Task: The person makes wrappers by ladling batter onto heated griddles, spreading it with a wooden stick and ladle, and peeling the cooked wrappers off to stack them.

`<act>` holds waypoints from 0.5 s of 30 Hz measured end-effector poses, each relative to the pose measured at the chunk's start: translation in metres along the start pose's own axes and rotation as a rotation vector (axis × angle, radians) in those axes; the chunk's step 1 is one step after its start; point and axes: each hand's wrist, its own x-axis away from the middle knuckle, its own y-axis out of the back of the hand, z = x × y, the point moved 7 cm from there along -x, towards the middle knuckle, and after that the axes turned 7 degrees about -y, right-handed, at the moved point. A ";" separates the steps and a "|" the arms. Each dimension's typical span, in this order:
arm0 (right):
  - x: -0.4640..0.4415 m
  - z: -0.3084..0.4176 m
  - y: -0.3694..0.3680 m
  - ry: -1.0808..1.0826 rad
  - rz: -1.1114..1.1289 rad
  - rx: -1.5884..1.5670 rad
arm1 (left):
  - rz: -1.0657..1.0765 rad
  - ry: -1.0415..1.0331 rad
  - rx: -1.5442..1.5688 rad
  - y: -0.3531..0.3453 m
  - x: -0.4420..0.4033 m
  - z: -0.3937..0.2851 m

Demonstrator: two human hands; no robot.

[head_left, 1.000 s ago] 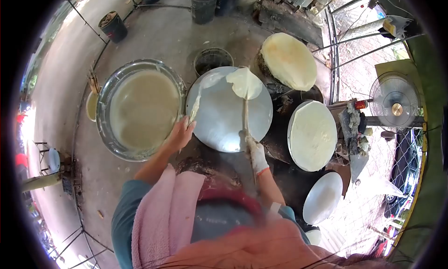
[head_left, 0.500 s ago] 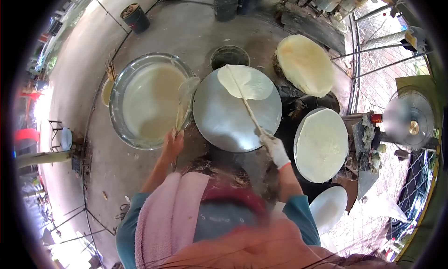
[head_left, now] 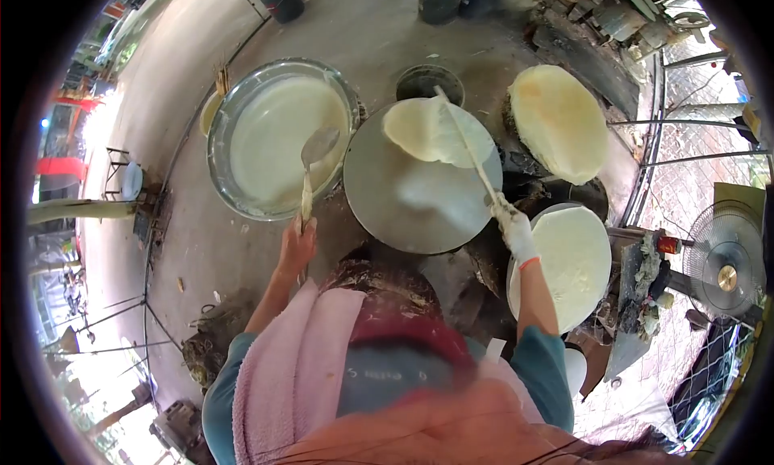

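Note:
My left hand [head_left: 298, 243] is closed around the handle of a ladle [head_left: 320, 147], whose bowl is over the right part of a wide metal basin [head_left: 216, 171] of creamy white batter [head_left: 270, 143]. My right hand [head_left: 514, 230], in a white glove, grips a long thin stick [head_left: 476, 159]. The stick lies across a thin pale batter sheet [head_left: 415, 130] at the far side of a round flat griddle [head_left: 387, 211]. The sheet spreads mostly left of the stick; whether it touches the griddle all over I cannot tell.
To the right lies a second round surface with a white sheet [head_left: 568, 263]. Beyond it is a rounded, pale yellow sheet pile [head_left: 560, 122]. A dark bucket [head_left: 430, 82] stands behind the griddle. A fan [head_left: 721, 259] and wire fence are at far right.
The view has shifted. The ladle has gone from the basin's right rim to over the batter. My right hand and stick have moved right, and the sheet now lies more to the stick's left.

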 end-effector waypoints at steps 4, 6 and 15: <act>0.033 0.030 -0.063 -0.104 0.189 0.327 | 0.004 0.592 0.579 0.021 0.000 -0.035; 0.026 0.001 -0.068 -0.018 0.242 0.270 | -0.004 0.650 0.656 0.019 0.004 -0.033; 0.001 0.045 -0.042 -0.187 0.257 0.404 | -0.122 0.594 0.583 0.027 0.022 -0.021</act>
